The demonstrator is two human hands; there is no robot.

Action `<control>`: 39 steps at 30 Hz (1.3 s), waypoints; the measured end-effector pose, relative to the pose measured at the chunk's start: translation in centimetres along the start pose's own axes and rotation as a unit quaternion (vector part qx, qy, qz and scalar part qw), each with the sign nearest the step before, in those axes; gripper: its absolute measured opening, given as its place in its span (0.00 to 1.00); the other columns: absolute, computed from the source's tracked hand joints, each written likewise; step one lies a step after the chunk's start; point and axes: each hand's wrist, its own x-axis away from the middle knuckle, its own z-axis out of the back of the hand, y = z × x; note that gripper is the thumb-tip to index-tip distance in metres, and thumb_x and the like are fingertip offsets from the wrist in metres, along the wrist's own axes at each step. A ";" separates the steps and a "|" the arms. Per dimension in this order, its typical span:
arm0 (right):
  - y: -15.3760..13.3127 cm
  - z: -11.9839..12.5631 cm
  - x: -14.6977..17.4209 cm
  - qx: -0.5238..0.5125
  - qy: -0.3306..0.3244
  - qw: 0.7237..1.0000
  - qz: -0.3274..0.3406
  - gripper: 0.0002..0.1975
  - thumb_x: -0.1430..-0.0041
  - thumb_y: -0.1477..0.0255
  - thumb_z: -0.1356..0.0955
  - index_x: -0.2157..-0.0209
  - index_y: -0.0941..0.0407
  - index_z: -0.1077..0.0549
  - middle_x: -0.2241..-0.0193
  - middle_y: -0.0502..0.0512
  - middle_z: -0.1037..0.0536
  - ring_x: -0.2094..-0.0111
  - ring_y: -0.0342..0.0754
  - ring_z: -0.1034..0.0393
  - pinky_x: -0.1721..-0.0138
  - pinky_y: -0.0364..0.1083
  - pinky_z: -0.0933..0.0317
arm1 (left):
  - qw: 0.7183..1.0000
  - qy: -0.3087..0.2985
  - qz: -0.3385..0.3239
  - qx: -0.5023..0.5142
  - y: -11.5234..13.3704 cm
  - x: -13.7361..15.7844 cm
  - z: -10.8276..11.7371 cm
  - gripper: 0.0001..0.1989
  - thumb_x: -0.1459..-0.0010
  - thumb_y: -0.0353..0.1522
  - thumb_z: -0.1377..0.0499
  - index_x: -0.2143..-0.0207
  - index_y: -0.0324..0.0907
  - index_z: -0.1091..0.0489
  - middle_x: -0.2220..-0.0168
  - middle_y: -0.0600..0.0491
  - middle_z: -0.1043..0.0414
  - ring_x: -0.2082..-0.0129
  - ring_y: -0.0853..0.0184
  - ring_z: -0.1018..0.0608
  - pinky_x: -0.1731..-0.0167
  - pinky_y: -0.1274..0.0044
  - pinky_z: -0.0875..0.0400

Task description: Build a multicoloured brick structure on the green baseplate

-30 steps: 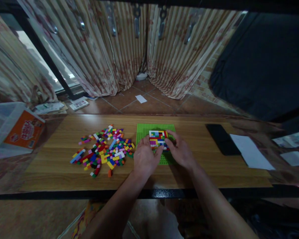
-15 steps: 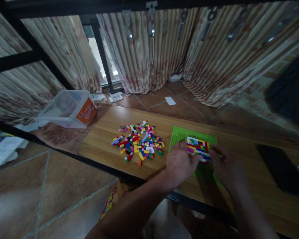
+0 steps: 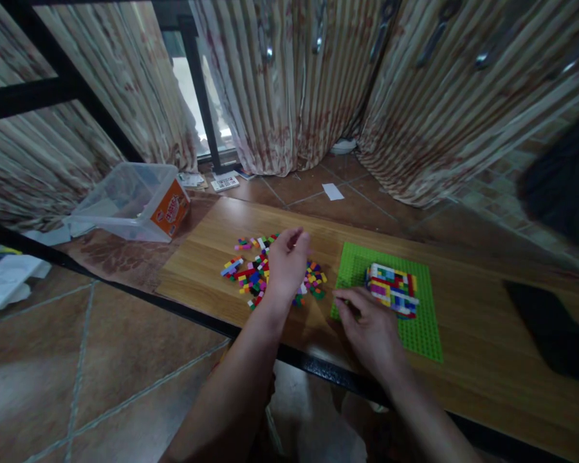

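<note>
A: Ok so both hands have come off the brick block since half a second ago. Left hand went over to the loose bricks, right hand slid to the left edge of the green baseplate.

B: Holding anything?

A: Left is over the pile, fingers curled, can't tell if there's a brick in there. Right has thumb and fingers bent toward each other, can't tell whether they're pinching something either.

B: And the block?

A: Sitting on the baseplate, just beyond the right hand. Chunky, roughly rectangular, total patchwork on top: white along the far edge, red, yellow, light blue, green, magenta toward the left, blue and white nearer.

B: Any branding?

A: The clear bin has an orange label with white lettering, too blurry to read. White item with dark print by the window, also illegible.
</note>
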 end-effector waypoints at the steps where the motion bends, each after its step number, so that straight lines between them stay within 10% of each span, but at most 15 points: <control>1: 0.0 -0.5 0.0 0.004 -0.015 1.000 -0.003 0.10 0.37 0.71 0.38 0.62 0.54 0.25 0.65 0.55 0.21 0.63 0.50 0.26 0.60 0.49 0.35 | 1.000 0.011 0.013 0.019 0.2 -0.3 0.6 0.12 0.44 0.33 0.42 0.59 0.36 0.28 0.63 0.49 0.24 0.67 0.69 0.23 0.68 0.78 0.28; 15: -0.5 -3.0 -1.1 0.134 -0.072 0.988 -0.038 0.08 0.38 0.70 0.36 0.61 0.54 0.26 0.60 0.58 0.24 0.60 0.54 0.28 0.60 0.50 0.36 | 0.996 -0.048 0.055 0.051 0.7 -0.6 2.9 0.10 0.48 0.32 0.39 0.63 0.37 0.27 0.70 0.54 0.26 0.72 0.73 0.27 0.70 0.81 0.32; 26: -0.5 -0.9 -1.4 -0.017 0.034 0.999 -0.033 0.07 0.38 0.69 0.36 0.60 0.53 0.27 0.65 0.55 0.22 0.65 0.49 0.28 0.62 0.47 0.35 | 0.925 -0.363 0.031 -0.110 0.2 1.5 1.9 0.11 0.46 0.37 0.42 0.74 0.38 0.26 0.78 0.55 0.30 0.77 0.72 0.31 0.77 0.81 0.37; 39: 0.2 1.0 -1.3 -0.193 0.062 0.973 -0.109 0.06 0.42 0.71 0.33 0.64 0.53 0.23 0.67 0.52 0.21 0.65 0.47 0.27 0.61 0.46 0.35 | 0.907 -0.404 0.045 -0.104 0.1 2.1 0.1 0.09 0.46 0.35 0.42 0.71 0.38 0.26 0.77 0.56 0.32 0.76 0.73 0.33 0.74 0.80 0.38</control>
